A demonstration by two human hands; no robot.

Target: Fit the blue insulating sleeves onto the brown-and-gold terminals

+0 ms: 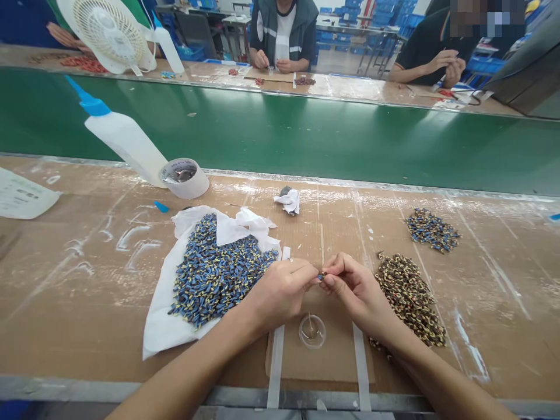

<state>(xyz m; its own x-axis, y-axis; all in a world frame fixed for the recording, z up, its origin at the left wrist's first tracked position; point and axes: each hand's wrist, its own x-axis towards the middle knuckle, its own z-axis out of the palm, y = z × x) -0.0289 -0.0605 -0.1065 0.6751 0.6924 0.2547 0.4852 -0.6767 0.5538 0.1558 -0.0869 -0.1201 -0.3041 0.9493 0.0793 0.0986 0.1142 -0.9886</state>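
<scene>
My left hand (pixel 286 289) and my right hand (pixel 356 289) meet at the fingertips, both closed in a pinch. Between them is a small blue and dark piece (pixel 321 276), mostly covered by the fingers. Left of my left hand, a heap of small blue and yellow pieces (pixel 214 268) lies on a white sheet (pixel 160 332). A pile of brown and cream pieces (pixel 406 297) lies beside my right hand, and a smaller pile of mixed blue and brown pieces (pixel 432 229) sits beyond it. Below my hands stands a small clear cup (pixel 312 332) with a thin stick in it.
A white squeeze bottle (pixel 126 143) leans by a tape roll (pixel 185 178). Crumpled paper (pixel 289 200) and a blue cap (pixel 161 206) lie on the cardboard-covered table (pixel 100 303). Beyond the green conveyor belt (pixel 306 134), other people sit near a fan (pixel 107 32).
</scene>
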